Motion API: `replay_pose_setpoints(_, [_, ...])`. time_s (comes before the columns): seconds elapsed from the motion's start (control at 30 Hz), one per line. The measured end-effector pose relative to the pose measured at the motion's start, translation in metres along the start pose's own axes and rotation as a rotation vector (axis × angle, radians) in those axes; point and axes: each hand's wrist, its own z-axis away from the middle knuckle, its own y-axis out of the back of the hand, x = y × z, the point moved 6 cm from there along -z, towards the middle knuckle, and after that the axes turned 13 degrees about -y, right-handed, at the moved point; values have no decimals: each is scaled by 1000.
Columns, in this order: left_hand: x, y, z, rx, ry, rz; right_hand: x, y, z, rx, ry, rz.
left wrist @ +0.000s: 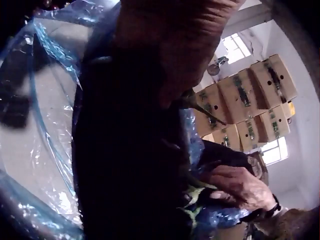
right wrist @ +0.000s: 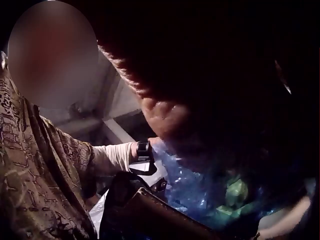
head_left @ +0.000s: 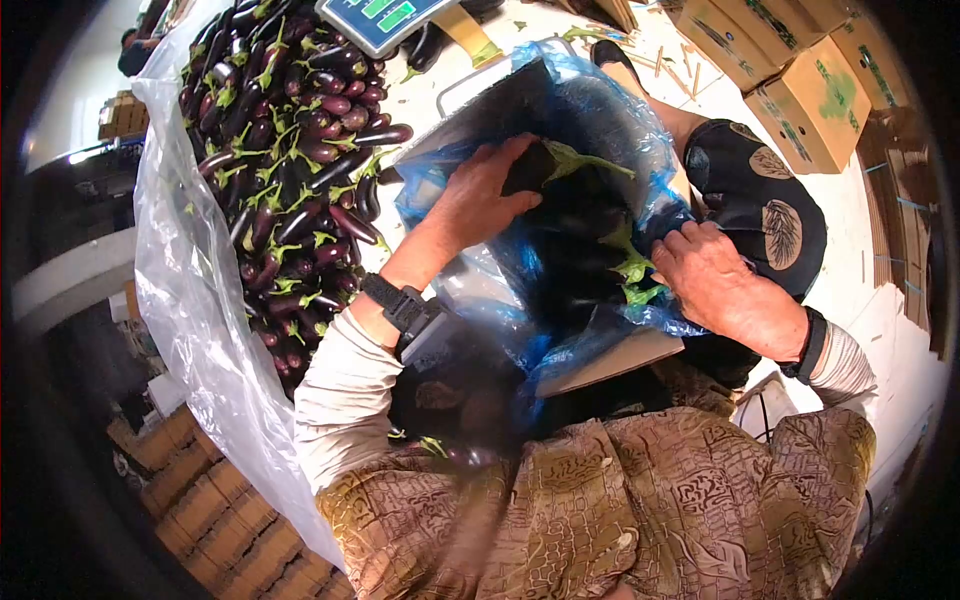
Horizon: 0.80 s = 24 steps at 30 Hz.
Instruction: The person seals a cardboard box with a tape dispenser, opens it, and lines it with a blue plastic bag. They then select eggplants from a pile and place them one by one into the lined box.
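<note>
A box lined with a blue plastic bag [head_left: 640,130] stands before me, holding dark eggplants [head_left: 575,255] with green caps toward its right side. My left hand [head_left: 480,200] reaches in from the left and grips an eggplant [head_left: 525,172], its stem pointing right. In the left wrist view, that eggplant is mostly lost in shadow under the left hand [left wrist: 170,45]. On the right rim, my right hand [head_left: 715,275] has curled fingers holding the bunched blue bag, right beside the green caps [head_left: 635,265]. The right wrist view is very dark around the fingers.
A large heap of eggplants [head_left: 300,180] lies on clear plastic sheeting [head_left: 190,330] to the left. A scale display [head_left: 385,15] is beyond the box. Cardboard cartons [head_left: 810,105] are stacked at the back right. Another person's patterned dark clothing [head_left: 755,195] is just right of the box.
</note>
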Motion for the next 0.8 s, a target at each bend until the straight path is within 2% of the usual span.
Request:
replay_pose_setpoints(0.07, [-4,-5,-4,-24,-46,17,1,-1,0,-10,-5,-26])
replay_pose_setpoints(0.23, [25,-1,-14,-103,-140,64,2,-4,-1,5,-14,-62])
replay_pose_setpoints(0.3, [22,-2,-14,-202,23,-344,1,-3,-2,4,-14,-52])
replay_pose_setpoints(0.33, [14,-5,-14,-200,22,-346,1,-5,-2,-3,-17,-36])
replay_pose_setpoints(0.4, [-5,-8,-20,-87,12,-245,2,-8,-3,-9,-31,-22])
replay_pose_setpoints(0.5, [-9,-16,-26,-77,-51,-319,2,-7,-4,38,-50,-82])
replay_pose_setpoints(0.53, [-12,-15,-27,-75,-48,-321,2,-9,-4,-47,-49,-88])
replay_pose_setpoints(0.57, [-12,-14,-29,-37,-108,-180,2,-12,-4,-133,-53,-95])
replay_pose_setpoints(0.6, [-10,-13,-32,-5,-172,-35,3,-12,-3,-135,-60,-99])
replay_pose_setpoints(0.63, [-13,-12,-35,-12,-176,-31,3,-10,-3,-104,-55,-108])
replay_pose_setpoints(0.7, [-19,-2,-40,109,-163,164,3,-9,-3,-73,-49,-117])
replay_pose_setpoints(0.73, [-28,-9,-40,107,-163,163,3,-9,-4,-80,-46,-96])
replay_pose_setpoints(0.8, [-51,-37,-34,16,-233,-134,2,-9,-5,-85,-46,-76])
